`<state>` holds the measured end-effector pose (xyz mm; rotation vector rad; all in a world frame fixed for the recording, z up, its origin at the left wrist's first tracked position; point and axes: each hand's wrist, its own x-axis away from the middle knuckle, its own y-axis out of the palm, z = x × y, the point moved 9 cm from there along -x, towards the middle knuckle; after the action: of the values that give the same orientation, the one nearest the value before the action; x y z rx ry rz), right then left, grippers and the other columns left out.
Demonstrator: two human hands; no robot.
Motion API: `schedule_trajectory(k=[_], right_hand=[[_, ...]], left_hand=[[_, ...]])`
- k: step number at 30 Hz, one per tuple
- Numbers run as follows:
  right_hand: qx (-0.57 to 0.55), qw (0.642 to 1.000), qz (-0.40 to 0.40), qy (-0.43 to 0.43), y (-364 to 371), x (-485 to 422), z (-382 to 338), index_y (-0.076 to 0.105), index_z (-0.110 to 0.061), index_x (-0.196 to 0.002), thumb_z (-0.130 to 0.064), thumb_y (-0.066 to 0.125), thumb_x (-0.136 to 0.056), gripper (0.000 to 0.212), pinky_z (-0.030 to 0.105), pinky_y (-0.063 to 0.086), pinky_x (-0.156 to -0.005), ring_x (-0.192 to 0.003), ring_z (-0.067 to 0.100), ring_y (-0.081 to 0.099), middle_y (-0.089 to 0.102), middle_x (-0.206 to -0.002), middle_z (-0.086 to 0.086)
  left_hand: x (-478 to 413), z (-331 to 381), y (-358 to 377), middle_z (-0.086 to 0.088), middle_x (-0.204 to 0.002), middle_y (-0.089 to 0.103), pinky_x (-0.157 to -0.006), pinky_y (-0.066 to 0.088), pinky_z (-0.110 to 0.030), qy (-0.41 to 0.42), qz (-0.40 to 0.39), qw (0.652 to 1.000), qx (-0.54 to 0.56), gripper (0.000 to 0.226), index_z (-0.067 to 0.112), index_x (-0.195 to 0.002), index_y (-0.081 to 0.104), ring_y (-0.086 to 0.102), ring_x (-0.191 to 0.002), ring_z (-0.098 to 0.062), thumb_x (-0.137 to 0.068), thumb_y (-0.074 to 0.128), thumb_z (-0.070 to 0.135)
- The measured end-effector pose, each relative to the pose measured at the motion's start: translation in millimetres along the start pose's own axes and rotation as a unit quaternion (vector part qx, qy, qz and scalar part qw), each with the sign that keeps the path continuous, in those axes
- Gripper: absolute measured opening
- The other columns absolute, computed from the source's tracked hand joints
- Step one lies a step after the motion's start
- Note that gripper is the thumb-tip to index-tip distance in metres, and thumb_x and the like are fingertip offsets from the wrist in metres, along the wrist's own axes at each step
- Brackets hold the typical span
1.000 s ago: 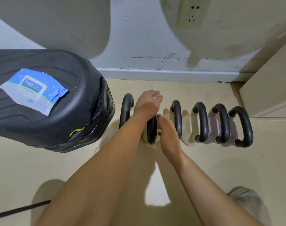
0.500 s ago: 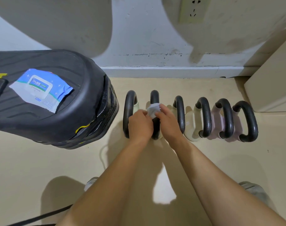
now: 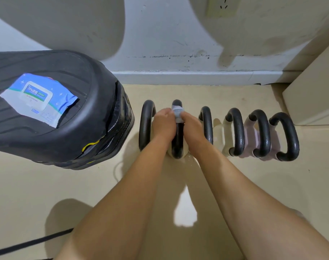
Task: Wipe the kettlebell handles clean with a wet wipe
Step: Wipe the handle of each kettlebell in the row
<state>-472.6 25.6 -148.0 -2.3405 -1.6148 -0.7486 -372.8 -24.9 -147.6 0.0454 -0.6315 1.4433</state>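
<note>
Presently mid-wipe on second handle (image 3: 177,141) from left, in row standing on floor. Left grip (image 3: 163,121) and right grip (image 3: 190,123) both curled, pinching wet wipe (image 3: 178,111) wrapped over handle top. Next, by judgement: drag wipe along bar, wrap kept firm.

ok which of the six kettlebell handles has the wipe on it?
The second handle from the left, the only one covered: the wet wipe wraps its top, pinched between the left hand and the right hand.
</note>
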Motion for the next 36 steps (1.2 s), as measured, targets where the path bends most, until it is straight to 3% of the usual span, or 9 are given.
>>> schedule_trajectory(k=[5,9,13,19,22,25,27,30,36], right_hand=[[0.222,0.971,0.013,-0.084,-15,47,38,0.07,-0.021,-0.106,-0.033,0.038,-0.106,0.033,0.044,0.058,-0.083,-0.087,0.017,0.07,0.075,-0.092,-0.001],[0.298,0.946,0.077,-0.099,-30,78,52,0.068,-0.024,-0.131,-0.025,0.044,-0.108,0.033,0.013,0.044,-0.064,-0.08,0.012,0.066,0.075,-0.098,-0.001],[0.333,0.93,0.116,-0.103,-45,92,55,0.076,-0.019,-0.093,-0.022,0.057,-0.099,0.021,0.016,0.044,-0.053,-0.067,0.013,0.064,0.071,-0.072,-0.004],[0.187,0.948,0.201,-0.164,-102,103,7,0.069,-0.022,-0.098,-0.011,0.065,-0.088,0.015,0.012,0.049,-0.066,-0.074,-0.003,0.063,0.069,-0.083,-0.011],[0.223,0.923,0.246,-0.195,-124,90,-13,0.059,-0.02,-0.093,-0.005,0.063,-0.087,0.017,0.021,0.052,-0.075,-0.078,0.006,0.063,0.065,-0.092,-0.004],[0.277,0.918,0.226,-0.17,-128,65,-2,0.066,-0.018,-0.091,-0.006,0.058,-0.089,0.014,0.038,0.056,-0.081,-0.085,0.022,0.066,0.069,-0.097,0.007],[0.294,0.93,0.171,-0.138,-123,53,15,0.073,-0.012,-0.095,-0.012,0.054,-0.095,0.018,0.034,0.055,-0.079,-0.084,0.022,0.068,0.074,-0.093,0.009],[0.293,0.945,0.093,-0.111,-113,46,34,0.071,-0.012,-0.092,-0.019,0.047,-0.105,0.028,0.025,0.042,-0.058,-0.064,0.014,0.059,0.067,-0.071,-0.001],[0.262,0.955,0.082,-0.11,-111,14,19,0.069,0.0,-0.084,-0.014,0.049,-0.106,0.033,0.033,0.046,-0.059,-0.062,0.015,0.055,0.066,-0.069,0.009]], left_hand=[[65,-27,-9,0.013,-0.094,0.066,-0.064,0.04,-0.003,0.072,0.016,0.995,-0.066,0.028,0.02,-0.122,0.067,0.061,-0.079,0.004,-0.102,0.051,0.032],[97,-59,-12,0.008,-0.087,0.073,-0.076,0.055,-0.023,0.082,0.028,0.992,-0.089,0.019,0.022,-0.11,0.07,0.067,-0.079,0.0,-0.098,0.057,0.027],[119,-62,-25,0.01,-0.076,0.067,-0.072,0.054,-0.033,0.062,0.088,0.985,-0.135,0.017,0.02,-0.091,0.072,0.066,-0.076,-0.015,-0.094,0.064,0.034],[136,-6,11,0.013,-0.09,0.065,-0.068,0.048,-0.014,0.118,0.078,0.988,-0.059,0.013,0.026,-0.097,0.059,0.062,-0.08,0.0,-0.089,0.068,0.024],[119,6,37,0.006,-0.085,0.065,-0.069,0.051,-0.027,0.114,0.083,0.988,-0.065,0.011,0.022,-0.089,0.055,0.063,-0.079,-0.013,-0.088,0.066,0.017],[101,-3,63,0.0,-0.097,0.068,-0.08,0.051,-0.031,0.078,0.065,0.992,-0.077,0.008,0.016,-0.1,0.064,0.065,-0.092,-0.018,-0.094,0.058,0.018],[94,-14,73,0.002,-0.099,0.067,-0.075,0.045,-0.023,0.043,0.045,0.994,-0.084,0.02,0.012,-0.109,0.066,0.063,-0.091,-0.015,-0.099,0.052,0.021],[86,-29,85,0.0,-0.084,0.067,-0.059,0.039,-0.022,0.029,0.003,0.997,-0.075,0.025,0.012,-0.091,0.067,0.061,-0.075,-0.014,-0.1,0.045,0.02],[47,-19,98,-0.003,-0.082,0.067,-0.068,0.046,-0.029,-0.006,-0.005,0.997,-0.073,0.033,0.004,-0.095,0.069,0.059,-0.073,-0.018,-0.102,0.04,0.021]])
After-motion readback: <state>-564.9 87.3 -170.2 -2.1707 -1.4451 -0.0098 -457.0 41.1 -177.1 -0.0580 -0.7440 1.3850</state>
